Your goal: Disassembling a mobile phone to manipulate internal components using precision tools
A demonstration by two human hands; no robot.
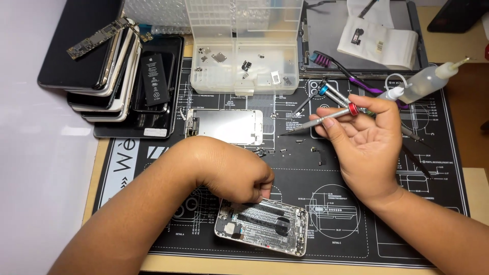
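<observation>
- Left hand (232,173): curled downward, its fingers (262,196) pressed together at the top edge of an opened silver phone chassis (262,226); whether a small part is pinched cannot be told.
- Opened silver phone chassis: laid flat and slightly tilted near the front edge of a black printed repair mat (305,168), its internal boards exposed.
- Right hand (364,140): raised palm-up above the mat, fingers closed around two slim metal screwdrivers, one with a red collar (326,118) and one with a blue collar (326,91); the red-collared tip is pointed left.
- Detached white-framed phone screen (224,126): placed face down on the mat behind the left hand.
- Clear plastic compartment box (243,48): set at the mat's rear, small metal parts held inside.
- Stack of phones (97,66): piled at rear left, with a loose green circuit board (99,36) on top and a black battery (154,79) beside it.
- Clear squeeze bottle (425,81): lying at rear right.
- Light tabletop (46,168): carrying everything.
</observation>
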